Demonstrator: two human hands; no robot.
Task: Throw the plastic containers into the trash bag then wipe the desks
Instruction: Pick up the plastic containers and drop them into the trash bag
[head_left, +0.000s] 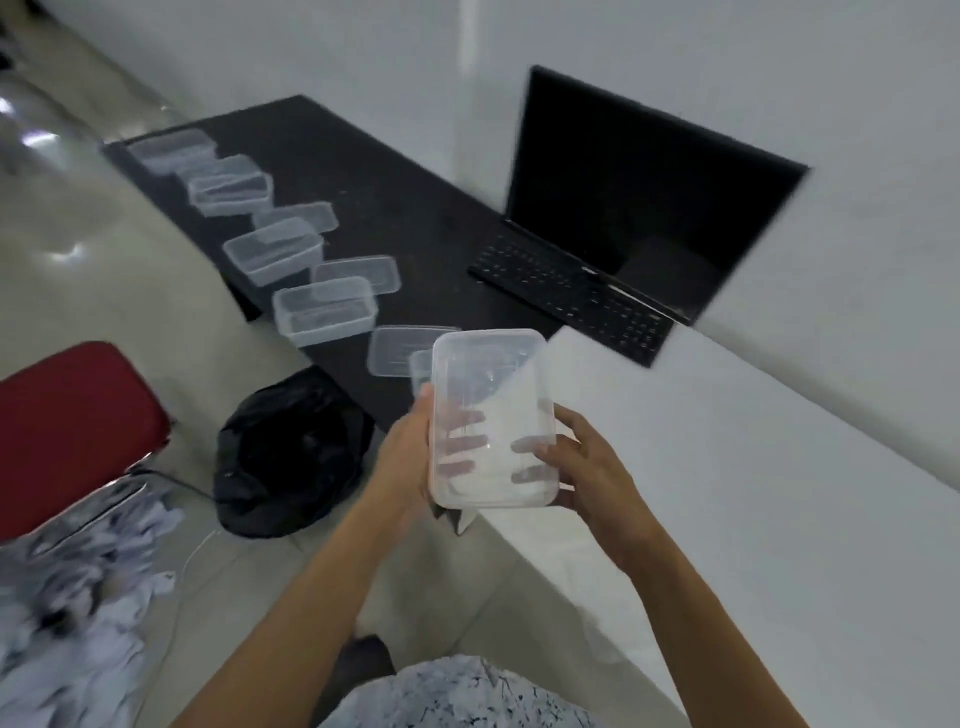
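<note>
Over desk (727, 467) corner, container (492, 395) between left hand (402, 460) and right hand (589, 470)

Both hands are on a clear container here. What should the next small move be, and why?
Likely carry the container left and down over the trash bag, then release. The left hand and right hand both grip it, the bag sits on the floor to its left, and more containers wait on the black desk.

Open black laptop (623, 208), screen dark; red chair (67, 431) at left.
</note>
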